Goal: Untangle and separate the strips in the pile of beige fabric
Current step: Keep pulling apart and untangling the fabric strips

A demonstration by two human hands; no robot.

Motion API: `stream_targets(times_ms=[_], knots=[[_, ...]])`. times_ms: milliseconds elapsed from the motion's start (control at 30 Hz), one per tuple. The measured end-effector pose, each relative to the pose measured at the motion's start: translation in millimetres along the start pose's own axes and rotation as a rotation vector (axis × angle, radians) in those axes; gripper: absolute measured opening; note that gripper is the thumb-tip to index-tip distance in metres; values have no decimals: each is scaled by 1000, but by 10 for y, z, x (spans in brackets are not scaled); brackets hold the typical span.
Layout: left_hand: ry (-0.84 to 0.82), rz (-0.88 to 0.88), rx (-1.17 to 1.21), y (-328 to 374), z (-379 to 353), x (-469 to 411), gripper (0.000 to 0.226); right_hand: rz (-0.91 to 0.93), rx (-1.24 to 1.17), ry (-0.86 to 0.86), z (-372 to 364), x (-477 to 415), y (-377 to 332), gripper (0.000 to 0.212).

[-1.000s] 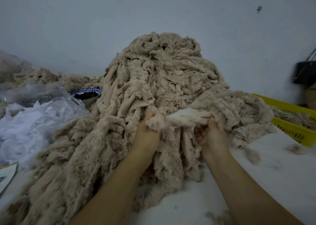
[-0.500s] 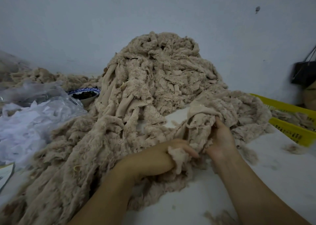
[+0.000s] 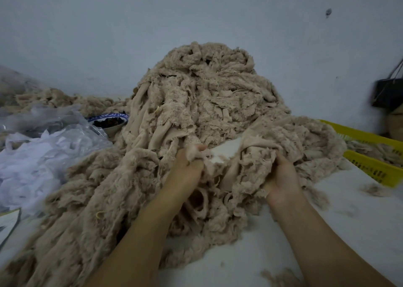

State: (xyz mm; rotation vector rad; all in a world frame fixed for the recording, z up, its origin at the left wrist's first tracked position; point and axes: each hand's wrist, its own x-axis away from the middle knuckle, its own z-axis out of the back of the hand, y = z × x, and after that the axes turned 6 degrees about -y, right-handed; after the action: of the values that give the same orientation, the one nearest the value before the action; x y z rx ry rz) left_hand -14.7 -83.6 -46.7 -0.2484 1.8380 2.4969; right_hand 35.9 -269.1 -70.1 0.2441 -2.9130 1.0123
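Note:
A tall pile of beige fabric strips (image 3: 209, 99) rises against the wall and spills toward me over the white surface. My left hand (image 3: 187, 167) grips a bunch of beige strips at the pile's front centre, fingers curled round it. To the right, my right hand (image 3: 281, 175) clutches another clump of fuzzy strips. A stretched piece of fabric runs between the two hands, with a patch of the white surface (image 3: 224, 151) showing behind it. Most fingertips are buried in the cloth.
A clear plastic bag of white scraps (image 3: 37, 158) lies at the left, with a blue-rimmed bowl (image 3: 109, 121) behind it. A yellow plastic basket (image 3: 375, 153) holding more strips sits at the right. A dark bag (image 3: 388, 92) hangs on the wall. Lint tufts dot the surface.
My left hand has risen from low on the front of the pile back up into it and taken a bunch of strips. The right hand shifted slightly right and down, still gripping fabric.

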Motion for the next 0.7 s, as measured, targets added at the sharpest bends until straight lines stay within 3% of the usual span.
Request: stream_targets(times_ms=[33,100,167,300,367,500,567,700], knots=[[28,-42,-290,-45,5,-1,15,2,7,-16,1,2,7,45],[131,-74,-718,-134,11,-1,33,-10,10,-44,-2,10,23,45],[208,-90,-783,-138,47,-6,30,-40,-8,-66,-6,15,31,47],[80,34,-526,-156,115,-43,40,-57,-1,-87,-45,42,45,48],[-43,-3,-308,-157,72,-28,17,-58,-2,-107,-61,55,54,49],[-236,-223,-119,-117,-48,50,43,-101,48,-199,-107,109,83,57],[-289,-250,-166,-138,-117,81,41,-150,119,-229,-135,144,107,60],[-305,-7,-9,-184,-176,48,11,-45,358,-195,-164,140,198,51]])
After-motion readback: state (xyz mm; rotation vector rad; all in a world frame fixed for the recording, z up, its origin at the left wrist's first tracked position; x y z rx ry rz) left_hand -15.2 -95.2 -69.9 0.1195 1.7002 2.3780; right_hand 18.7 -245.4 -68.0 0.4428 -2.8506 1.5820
